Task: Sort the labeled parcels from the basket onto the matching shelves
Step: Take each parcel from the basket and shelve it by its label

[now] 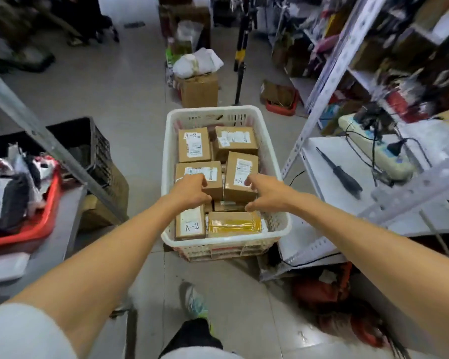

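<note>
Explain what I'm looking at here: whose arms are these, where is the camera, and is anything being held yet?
There is no robot. One wide-angle camera worn on a person's head looks forward and down, so the two bare arms are that person's own. On the floor stands a white plastic basket full of cardboard parcels; two show a label reading A-2, and a yellow padded packet lies at the near edge. The left hand rests on a middle parcel; the right hand reaches to the parcel beside it. Neither parcel looks lifted. Metal shelving stands to the right.
</note>
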{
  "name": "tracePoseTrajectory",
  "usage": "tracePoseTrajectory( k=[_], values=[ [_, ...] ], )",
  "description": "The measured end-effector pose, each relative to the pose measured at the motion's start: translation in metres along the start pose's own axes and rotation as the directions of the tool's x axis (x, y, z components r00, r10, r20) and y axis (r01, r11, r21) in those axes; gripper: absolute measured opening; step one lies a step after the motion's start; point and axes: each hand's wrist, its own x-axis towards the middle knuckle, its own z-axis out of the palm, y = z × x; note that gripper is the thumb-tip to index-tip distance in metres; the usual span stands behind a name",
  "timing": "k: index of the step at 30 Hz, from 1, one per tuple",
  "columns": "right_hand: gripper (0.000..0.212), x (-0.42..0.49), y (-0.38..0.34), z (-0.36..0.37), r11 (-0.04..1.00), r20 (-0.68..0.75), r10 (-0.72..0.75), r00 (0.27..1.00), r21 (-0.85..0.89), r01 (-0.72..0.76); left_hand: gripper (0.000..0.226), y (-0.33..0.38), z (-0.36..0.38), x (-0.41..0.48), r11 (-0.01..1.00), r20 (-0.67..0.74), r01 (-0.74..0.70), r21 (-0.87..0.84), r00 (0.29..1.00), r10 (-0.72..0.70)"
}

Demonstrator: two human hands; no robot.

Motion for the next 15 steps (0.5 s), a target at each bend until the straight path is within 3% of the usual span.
tracePoseTrajectory(
  k=[6, 15],
  values=[
    [0.065, 0.070, 0.007, 0.009, 0.998, 0.050, 0.049, 0.998, 0.025, -0.050, 0.036, -0.040, 0.008, 0.049, 0.999, 0.089, 0.045, 0.004, 0.995, -0.045],
    [0.059, 0.145, 0.074, 0.113, 0.993, 0.313, 0.061, 0.948, -0.111, -0.028, 0.038, -0.072, 0.097, 0.095, 0.983, 0.260, 0.165, -0.086, 0.956, -0.137]
  ],
)
